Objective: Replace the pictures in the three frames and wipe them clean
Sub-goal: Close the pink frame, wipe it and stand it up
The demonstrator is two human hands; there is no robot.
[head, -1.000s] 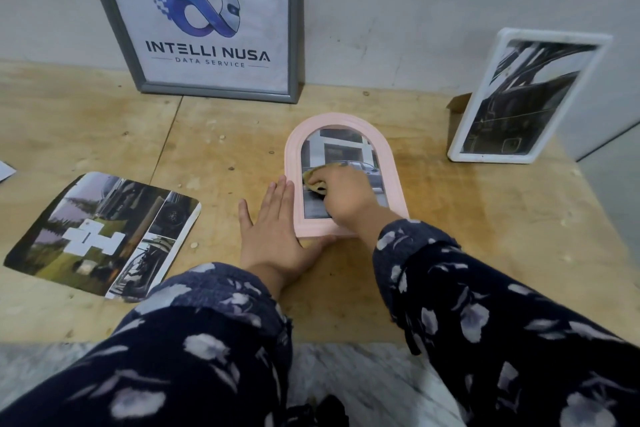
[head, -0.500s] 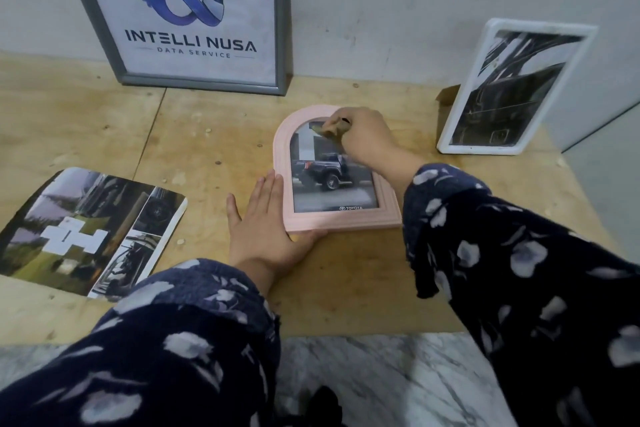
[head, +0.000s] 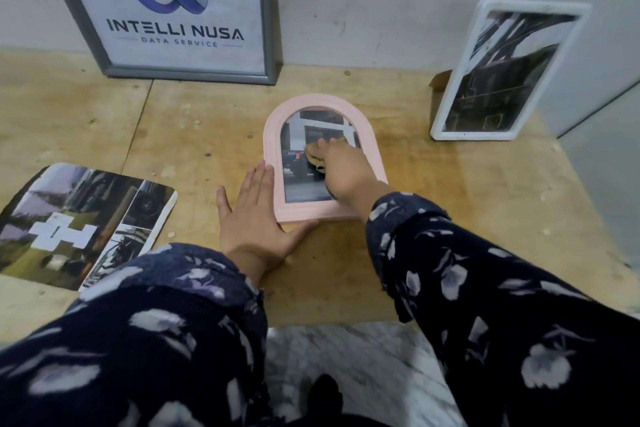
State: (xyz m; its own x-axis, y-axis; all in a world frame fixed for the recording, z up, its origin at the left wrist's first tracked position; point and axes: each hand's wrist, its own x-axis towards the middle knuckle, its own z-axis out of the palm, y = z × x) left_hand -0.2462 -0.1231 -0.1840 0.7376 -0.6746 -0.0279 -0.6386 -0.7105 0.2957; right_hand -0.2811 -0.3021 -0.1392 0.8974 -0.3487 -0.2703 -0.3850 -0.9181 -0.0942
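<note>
A pink arched picture frame (head: 323,163) lies flat, face up, near the middle of a wooden counter (head: 450,201), holding a photo of a dark vehicle in front of a building. The right hand (head: 341,172) rests on the frame's glass, its grip closed on a small tan cloth (head: 316,155) pressed against the picture. The left hand (head: 254,218) lies flat and open on the counter, holding nothing, with its fingers along the frame's left edge and its thumb against the bottom edge. Both arms wear dark sleeves with a pale flower print. To the left on the counter, well apart from the pink frame, lies a loose printed photo sheet (head: 83,224) with a white cross shape on it. At the back left, a grey frame (head: 169,10) reading "INTELLI NUSA DATA SERVICE" leans against the wall. At the back right, a white rectangular frame (head: 505,74) with a dark picture stands tilted against the wall, with a small cardboard piece (head: 439,87) just behind it.
</note>
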